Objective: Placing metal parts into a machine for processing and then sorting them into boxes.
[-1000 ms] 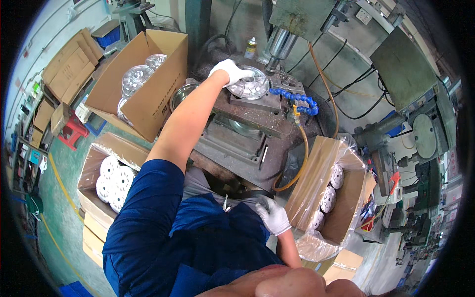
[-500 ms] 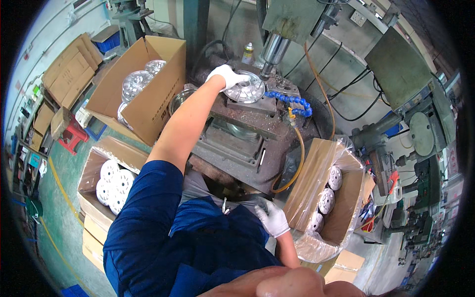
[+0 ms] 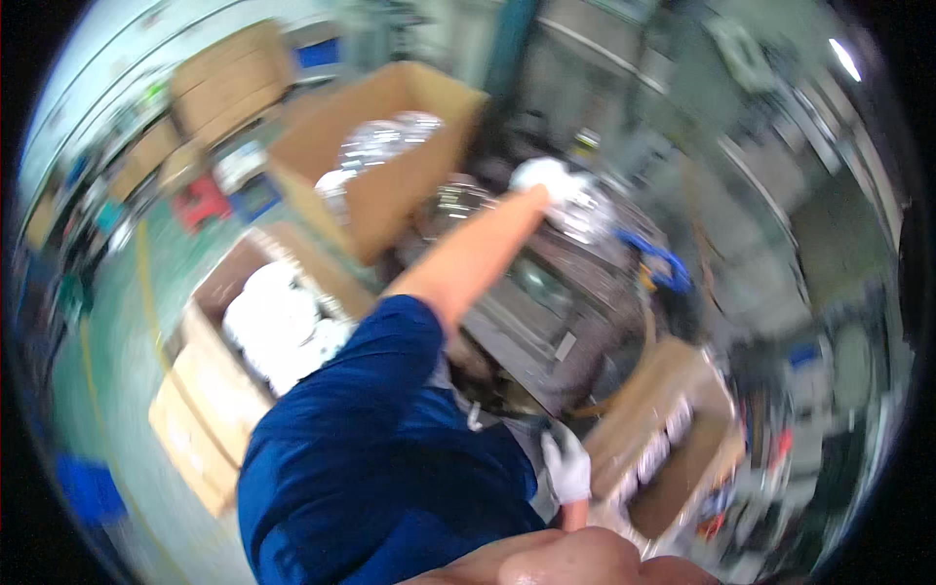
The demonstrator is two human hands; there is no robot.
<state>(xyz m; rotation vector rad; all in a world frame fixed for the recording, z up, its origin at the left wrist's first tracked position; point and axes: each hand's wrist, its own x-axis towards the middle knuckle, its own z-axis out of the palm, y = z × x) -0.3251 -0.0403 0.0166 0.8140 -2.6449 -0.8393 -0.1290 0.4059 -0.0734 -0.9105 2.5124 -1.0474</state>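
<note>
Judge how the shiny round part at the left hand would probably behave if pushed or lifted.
The shiny round part looks metallic, so it would probably be stiff rather than floppy. Its glossy surface may slip somewhat against the gloved left hand. Given its round outline, it might roll if stood on edge.

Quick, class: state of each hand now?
Left hand: at the disc; grip too blurred to tell.
Right hand: blurred; open or closed unclear.

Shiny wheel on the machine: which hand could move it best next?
Probably the left hand: it is up at the shiny wheel, though blur hides its grip. The right hand is well away, down near the open box on the right.
</note>
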